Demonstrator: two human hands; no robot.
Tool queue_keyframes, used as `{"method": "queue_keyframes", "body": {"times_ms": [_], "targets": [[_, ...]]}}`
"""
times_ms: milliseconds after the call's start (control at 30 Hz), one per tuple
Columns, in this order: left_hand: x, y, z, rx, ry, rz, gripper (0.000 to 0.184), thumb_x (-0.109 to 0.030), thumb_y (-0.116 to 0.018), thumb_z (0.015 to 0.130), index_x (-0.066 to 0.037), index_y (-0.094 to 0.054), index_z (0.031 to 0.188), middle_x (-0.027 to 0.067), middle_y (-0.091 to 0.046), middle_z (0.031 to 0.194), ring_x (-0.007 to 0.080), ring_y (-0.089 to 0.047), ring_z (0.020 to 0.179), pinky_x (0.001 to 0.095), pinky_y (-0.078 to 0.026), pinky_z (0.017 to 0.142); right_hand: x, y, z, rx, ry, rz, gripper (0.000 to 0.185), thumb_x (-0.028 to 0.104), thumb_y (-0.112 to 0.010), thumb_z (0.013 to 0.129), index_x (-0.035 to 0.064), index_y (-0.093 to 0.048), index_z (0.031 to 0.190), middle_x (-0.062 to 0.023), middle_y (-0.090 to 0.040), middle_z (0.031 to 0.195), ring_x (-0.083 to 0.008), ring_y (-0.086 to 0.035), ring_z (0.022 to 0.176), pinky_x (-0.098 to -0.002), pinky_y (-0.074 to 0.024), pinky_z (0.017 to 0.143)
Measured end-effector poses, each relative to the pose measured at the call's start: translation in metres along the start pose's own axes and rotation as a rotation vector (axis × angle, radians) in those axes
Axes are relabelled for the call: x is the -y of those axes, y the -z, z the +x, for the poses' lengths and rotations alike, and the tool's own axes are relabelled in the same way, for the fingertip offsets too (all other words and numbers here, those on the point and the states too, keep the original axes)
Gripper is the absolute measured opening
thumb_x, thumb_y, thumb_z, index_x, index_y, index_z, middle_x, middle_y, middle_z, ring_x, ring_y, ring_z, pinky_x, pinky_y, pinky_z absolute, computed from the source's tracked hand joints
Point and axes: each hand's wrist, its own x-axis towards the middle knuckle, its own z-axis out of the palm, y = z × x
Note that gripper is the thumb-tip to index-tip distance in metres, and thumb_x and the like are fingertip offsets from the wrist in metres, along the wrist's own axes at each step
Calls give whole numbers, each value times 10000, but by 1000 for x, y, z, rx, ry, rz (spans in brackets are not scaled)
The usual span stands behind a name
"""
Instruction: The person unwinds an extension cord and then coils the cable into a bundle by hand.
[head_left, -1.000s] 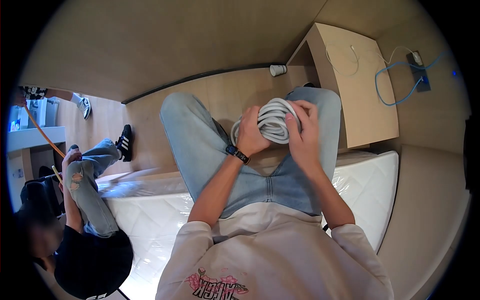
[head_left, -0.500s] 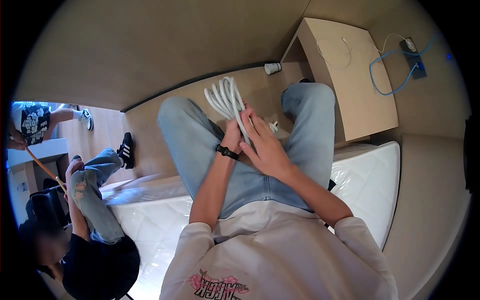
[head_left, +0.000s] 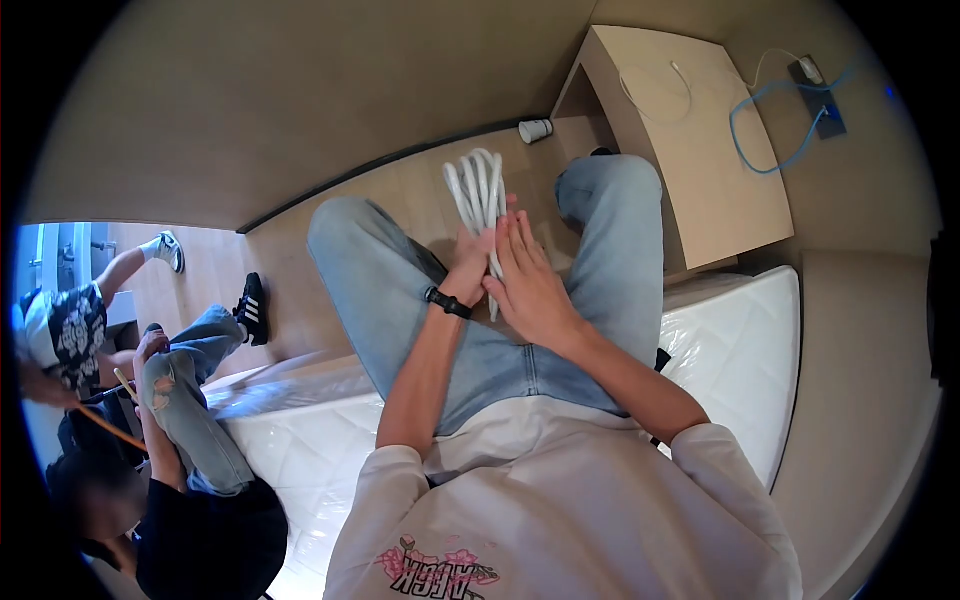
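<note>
A coil of white cable [head_left: 478, 185] stands up in several loops between my two hands, above the gap between my knees. My left hand [head_left: 468, 262], with a black band on its wrist, is closed around the lower part of the coil. Lying against the coil's right side is my right hand [head_left: 530, 285], its fingers stretched out and its thumb reaching toward the left hand. A short length of cable hangs below the hands. The palms hide part of the bundle.
I sit on a plastic-wrapped white mattress [head_left: 725, 385]. A wooden cabinet [head_left: 700, 150] stands front right, near a wall socket [head_left: 820, 105] with a blue cable [head_left: 735, 130]. A white cup-like object [head_left: 535, 131] lies beyond my knees. Two people are at left, one holding an orange stick [head_left: 115, 430].
The coil has moved slightly right and stands more upright. My right fingers are straighter. The white plug beside my right hand no longer shows. At left, a person has shifted with the orange stick.
</note>
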Motion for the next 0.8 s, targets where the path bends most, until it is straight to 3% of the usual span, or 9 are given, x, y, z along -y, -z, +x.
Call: {"method": "queue_keyframes", "body": {"times_ms": [33, 200, 300, 367, 400, 500, 633, 700, 800], "targets": [[-3, -1, -2, 11, 26, 45, 528, -124, -621, 832, -15, -428, 1311, 119, -526, 1269, 210, -512, 1158, 337, -421, 996, 2, 0, -3, 45, -35, -97, 691, 219, -555, 887, -29, -225, 1441, -310, -189, 1475, -493, -176, 1366, -543, -249, 1084], [-9, -6, -7, -77, 89, 95, 440, -98, -637, 796, -3, -499, 1203, 123, -565, 1148, 197, -557, 1048, 336, -463, 922, 12, 16, 0, 136, -67, -343, 777, 253, -618, 846, -77, -213, 1423, -318, -136, 1490, -500, -149, 1375, -500, -263, 1093], [-17, 7, -8, -81, 88, -116, 376, -132, -608, 818, -15, -510, 1161, 113, -575, 1041, 204, -570, 975, 358, -478, 884, 7, 26, 5, 32, 31, -168, 737, 225, -659, 812, -21, -308, 1412, -284, -148, 1505, -449, -186, 1389, -458, -273, 1095], [-25, 1, -7, -43, -70, -343, 382, -205, -549, 834, -54, -483, 1179, 79, -540, 868, 215, -553, 833, 400, -466, 859, 3, 30, 5, -141, 11, 355, 634, 217, -691, 782, 80, -455, 1355, -256, -316, 1447, -381, -348, 1328, -420, -334, 1050], [-28, 3, -6, -44, -70, -343, 382, -205, -549, 834, -54, -483, 1179, 79, -540, 868, 215, -553, 833, 400, -466, 859, -6, 32, 4, -140, 11, 355, 634, 217, -691, 782, 80, -455, 1355, -256, -316, 1447, -381, -348, 1328, -420, -334, 1050], [-43, 11, -5, 15, -201, -503, 489, -338, -552, 775, -66, -473, 1173, 21, -426, 754, 158, -444, 680, 364, -410, 767, -28, 41, -2, -12, -38, 294, 641, 227, -716, 769, 102, -470, 1348, -166, -574, 1183, -322, -528, 1095, -363, -415, 936], [-54, 18, -4, 154, -215, -734, 569, -402, -606, 736, -39, -465, 1149, -13, -422, 742, 126, -431, 639, 320, -377, 701, -27, 37, -4, 40, -213, 521, 597, 251, -724, 763, 84, -513, 1297, -143, -617, 1059, -320, -585, 939, -362, -461, 836], [-58, 16, -7, 213, -215, -816, 584, -401, -621, 733, -32, -455, 1153, -14, -430, 742, 119, -432, 630, 309, -376, 688, -43, 39, -5, 428, -165, 413, 440, 249, -716, 752, 87, -610, 1148, -144, -654, 934, -324, -624, 856, -379, -493, 760], [-63, 14, -8, 299, -212, -922, 625, -393, -661, 726, -15, -430, 1166, -12, -450, 746, 102, -436, 608, 278, -373, 651, -66, 24, -7, 553, -151, 115, 269, 216, -696, 730, 103, -669, 973, -140, -669, 826, -324, -645, 816, -410, -507, 716]]}}
